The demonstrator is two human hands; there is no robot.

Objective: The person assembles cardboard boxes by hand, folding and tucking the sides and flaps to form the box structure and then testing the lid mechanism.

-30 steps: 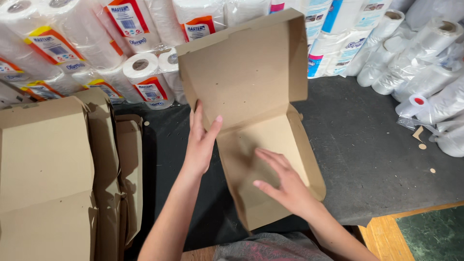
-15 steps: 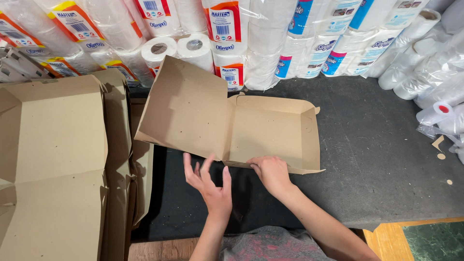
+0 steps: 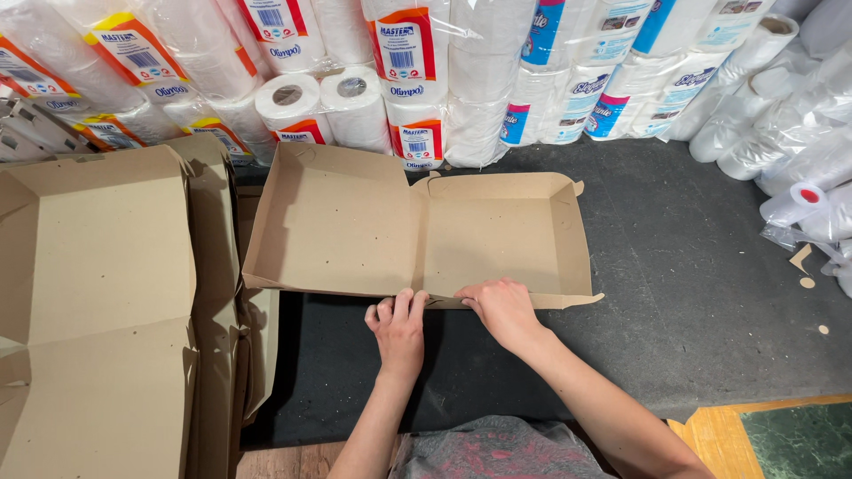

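An open brown cardboard box point(image 3: 355, 222) lies flat on the dark mat, lid to the left and tray to the right. My left hand point(image 3: 398, 325) presses its fingertips on the near edge at the fold between lid and tray. Beside it, my right hand point(image 3: 502, 309) grips the near side flap of the tray, fingers curled over the cardboard. The two hands almost touch.
Stacks of opened cardboard boxes point(image 3: 98, 302) fill the left side. Wrapped toilet paper and paper towel rolls point(image 3: 408, 71) line the back. Plastic-wrapped rolls point(image 3: 799, 160) lie at the right. The dark mat point(image 3: 710, 293) ends at a wooden edge point(image 3: 710, 430) near me.
The box went from lid standing upright to lying flat and turned sideways. Both hands moved from inside the tray to its near edge.
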